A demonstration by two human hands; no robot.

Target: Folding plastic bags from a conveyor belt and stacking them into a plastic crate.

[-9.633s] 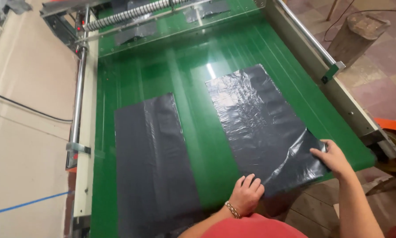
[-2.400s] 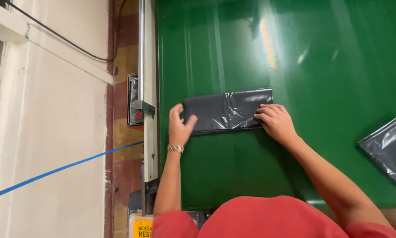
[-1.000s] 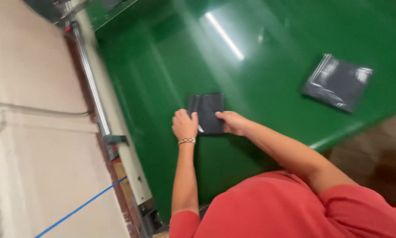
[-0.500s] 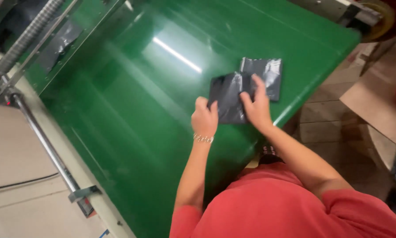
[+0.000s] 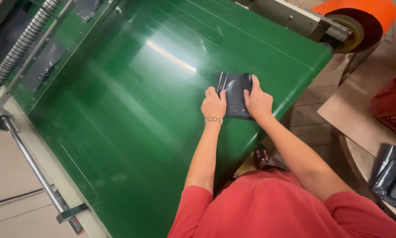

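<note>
I count one folded black bag (image 5: 234,93) on the green tabletop (image 5: 132,114); left hand (image 5: 214,104) at nine o'clock, right hand (image 5: 258,100) at three, fingers flat, gripping nothing.

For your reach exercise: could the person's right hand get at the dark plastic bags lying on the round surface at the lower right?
Probably yes. The right hand rests on the folded black plastic bag on the green belt; open floor lies between it and the dark plastic bags.

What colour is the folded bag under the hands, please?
Glossy black folded bag, head view.
</note>
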